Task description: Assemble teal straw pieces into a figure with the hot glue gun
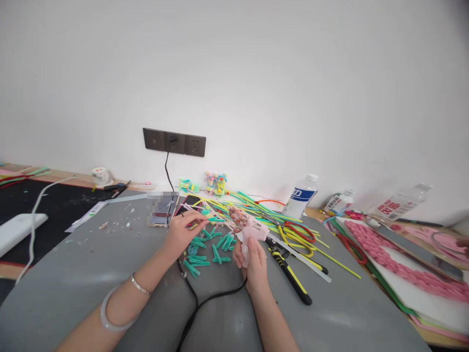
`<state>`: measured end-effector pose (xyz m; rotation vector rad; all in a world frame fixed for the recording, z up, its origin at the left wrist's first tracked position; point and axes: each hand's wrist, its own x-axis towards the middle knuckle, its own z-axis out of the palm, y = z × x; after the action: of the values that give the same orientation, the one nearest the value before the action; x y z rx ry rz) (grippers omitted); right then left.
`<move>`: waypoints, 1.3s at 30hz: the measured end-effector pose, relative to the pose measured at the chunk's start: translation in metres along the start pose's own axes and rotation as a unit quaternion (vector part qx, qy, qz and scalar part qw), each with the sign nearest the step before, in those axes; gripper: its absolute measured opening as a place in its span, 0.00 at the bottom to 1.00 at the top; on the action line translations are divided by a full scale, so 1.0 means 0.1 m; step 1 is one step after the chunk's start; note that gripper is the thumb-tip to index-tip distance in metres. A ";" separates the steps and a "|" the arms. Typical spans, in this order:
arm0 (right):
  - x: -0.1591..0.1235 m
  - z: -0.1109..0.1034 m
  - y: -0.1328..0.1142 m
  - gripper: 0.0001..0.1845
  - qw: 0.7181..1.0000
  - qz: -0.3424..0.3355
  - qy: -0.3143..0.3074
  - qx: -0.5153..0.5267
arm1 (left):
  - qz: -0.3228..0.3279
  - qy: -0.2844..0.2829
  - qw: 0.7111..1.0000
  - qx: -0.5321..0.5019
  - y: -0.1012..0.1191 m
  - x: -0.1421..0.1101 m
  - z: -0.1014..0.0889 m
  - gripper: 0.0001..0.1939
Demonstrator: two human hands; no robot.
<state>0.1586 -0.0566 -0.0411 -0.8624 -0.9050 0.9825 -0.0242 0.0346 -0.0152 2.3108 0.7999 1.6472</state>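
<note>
While left hand (182,233) pinches teal piece (217,220), right hand's (254,266) grip encloses glue gun (253,230), tip (232,212) unclear.

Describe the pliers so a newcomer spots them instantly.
On the grey table, find the pink glue gun in the right hand. The pliers lie just to its right, handles toward the camera. Thick black grips with yellow strips set them apart from thin coloured stems behind.
</note>
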 end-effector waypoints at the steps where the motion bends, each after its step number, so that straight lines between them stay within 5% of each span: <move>1: -0.01 0.00 -0.01 0.25 1.000 0.008 -0.012 0.007 | 0.006 0.001 1.000 0.007 0.00 0.00 -0.01 0.03; 19: -0.04 -0.03 0.03 0.26 0.990 0.079 -0.117 0.008 | 0.054 0.024 0.997 0.048 -0.03 0.00 -0.05 0.03; 39: -0.04 -0.04 0.05 0.26 0.992 0.085 -0.097 0.013 | 0.061 0.027 0.996 0.053 -0.01 0.01 -0.08 0.02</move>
<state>0.1600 -0.0593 -0.0478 -0.8416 -0.9928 1.2408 -0.0315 0.0348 -0.0119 2.4411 0.7905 1.7649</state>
